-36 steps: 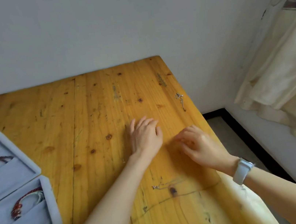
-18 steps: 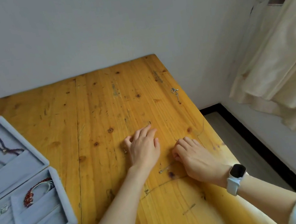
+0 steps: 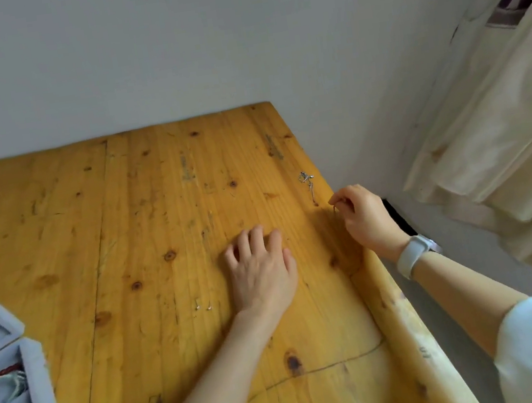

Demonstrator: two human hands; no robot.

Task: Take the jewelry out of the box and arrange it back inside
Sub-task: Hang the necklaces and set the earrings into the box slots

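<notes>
The right hand (image 3: 364,212) has lifted off the wooden table (image 3: 111,259) toward its right edge, now pinching a thin chain (image 3: 334,209), while the left hand (image 3: 262,269) stays flat with fingers spread, one silver necklace (image 3: 307,183) beyond, two small studs (image 3: 203,307) beside it, one grey jewelry box (image 3: 36,373) far left.

A single head-worn camera looks forward and steeply down from above the near edge of the wooden tabletop (image 3: 146,240), close enough that both forearms reach in from the bottom. It faces the white wall (image 3: 166,50), turned rightward: the grey jewelry box (image 3: 38,383) is cut off at the left edge, the curtain (image 3: 504,145) at right.
</notes>
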